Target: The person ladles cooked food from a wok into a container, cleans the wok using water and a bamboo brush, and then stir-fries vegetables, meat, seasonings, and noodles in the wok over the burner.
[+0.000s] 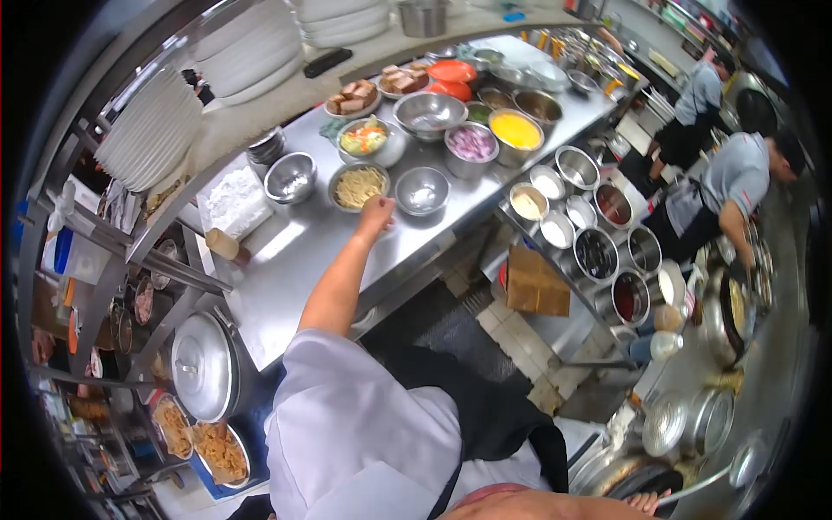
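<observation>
The left hand point(377, 215) curls at the bowl point(342, 205) of yellowish shreds point(356, 185) — any pinch hidden; the right hand point(645, 502) meets a ladle handle point(700, 484) — grip unclear.

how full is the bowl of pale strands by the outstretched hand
Nearly full: pale strands cover the bowl almost to its rim, beside the left hand.

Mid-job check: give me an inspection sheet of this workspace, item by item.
Surface: steel counter, shiny, with bowls along it.
Job's things: pale shreds; empty-looking steel bowl alongside.
Clutter: purple chopped pieces, yellow contents, white powdery heap.
Hands: left hand at the shreds, grip unclear; right hand by a pale handle, grip unclear.
Cables: nothing seen.
Surroundings: two people at picture right; stacked plates upper left.
</observation>
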A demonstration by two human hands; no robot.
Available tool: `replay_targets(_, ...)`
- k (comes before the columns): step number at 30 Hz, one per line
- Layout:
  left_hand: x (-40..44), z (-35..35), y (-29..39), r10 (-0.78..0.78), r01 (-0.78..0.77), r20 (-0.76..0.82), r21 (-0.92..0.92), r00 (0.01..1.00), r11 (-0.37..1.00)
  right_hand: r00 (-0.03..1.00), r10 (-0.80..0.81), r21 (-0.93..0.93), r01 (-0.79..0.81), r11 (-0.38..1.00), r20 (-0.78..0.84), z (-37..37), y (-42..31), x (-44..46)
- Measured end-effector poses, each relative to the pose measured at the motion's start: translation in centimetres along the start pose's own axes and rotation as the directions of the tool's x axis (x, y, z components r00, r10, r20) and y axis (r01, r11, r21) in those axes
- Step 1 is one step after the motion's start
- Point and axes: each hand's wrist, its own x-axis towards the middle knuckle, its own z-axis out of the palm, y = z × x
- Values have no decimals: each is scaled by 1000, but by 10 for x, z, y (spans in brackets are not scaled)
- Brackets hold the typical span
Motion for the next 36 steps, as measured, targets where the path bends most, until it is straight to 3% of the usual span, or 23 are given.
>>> replay_targets(2, 59, -33, -27, 365, -287, -147, 385, 919, 877, 998, -27, -55, 24, 998, -61, 30, 11, 4)
replay_targets(3, 44, -44, 11, 415, -295, -291, 377, 862, 878, 995, -37, -85, 29, 996, -97, 47, 16, 6)
replay_targets(6, 153, -77, -26, 384, -226, -213, 524, 899, 821, 983, -60, -149, 34, 988, -175, 83, 34, 13)
replay_targets(7, 168, -88, -13, 302, -149, -116, 674, 946, 724, 979, -61, -168, 28, 985, -197, 91, 40, 14)
replay_targets(10, 187, -94, 2, 210, 64, -378, 597, 902, 800, 964, -79, -225, 21, 974, -252, 116, 50, 18)
replay_targets(13, 215, -96, 1, 97, 139, -378, 550, 921, 824, 950, -96, -270, 12, 963, -298, 130, 55, 20)
replay_targets(16, 279, -99, -42, 133, 19, -150, 731, 980, 682, 932, -113, -303, 4, 953, -343, 136, 54, 20)
replay_targets(20, 283, -97, -23, -45, 194, -276, 542, 960, 818, 909, -140, -341, -2, 940, -392, 138, 47, 20)
replay_targets(22, 271, -100, -4, 109, 37, -139, 764, 984, 644, 897, -153, -353, -3, 936, -415, 134, 41, 20)
replay_targets(23, 294, -104, -23, 204, -106, 11, 881, 979, 461, 889, -161, -359, -5, 933, -430, 132, 38, 19)
replay_targets(24, 304, -104, -33, 269, -169, 62, 902, 961, 398, 881, -164, -362, -9, 932, -443, 129, 34, 18)
replay_targets(25, 312, -99, -44, 214, -146, -48, 588, 976, 796, 873, -168, -363, -11, 932, -458, 125, 31, 17)
replay_targets(27, 309, -100, -46, 368, -354, 90, 547, 926, 758, 849, -177, -361, -17, 932, -498, 113, 20, 11)
replay_targets(28, 306, -106, -39, 495, -560, 376, 773, 783, 298, 844, -167, -350, -27, 936, -510, 102, 13, 11)
replay_targets(29, 288, -95, -23, 334, -346, 90, 228, 938, 910, 832, -157, -339, -39, 940, -531, 91, 5, 10)
replay_targets(30, 264, -86, -7, -44, 63, 48, -514, 998, 855, 824, -147, -328, -50, 943, -547, 81, -2, 7)
replay_targets(31, 249, -87, 2, -28, 47, 43, -519, 999, 853, 817, -135, -312, -57, 948, -561, 69, -8, 3)
replay_targets(32, 239, -91, 10, -9, 29, 41, -525, 999, 851, 822, -13, -293, -189, 937, -570, 44, -22, 4)
replay_targets(33, 229, -95, 14, 63, -39, 28, -526, 998, 850, 948, 62, -217, -135, 967, -313, -13, -35, -4)
replay_targets(34, 232, -106, -1, 293, -269, 40, -291, 955, 918, 932, 82, -231, -172, 958, -353, 3, -35, -12)
replay_targets(35, 235, -117, -14, 506, -504, 49, -56, 861, 862, 822, -20, -293, -181, 939, -570, 50, -22, -14)
replay_targets(36, 226, -119, -4, 625, -634, 112, 164, 773, 755, 855, 7, -252, -160, 954, -519, 22, -27, -25)
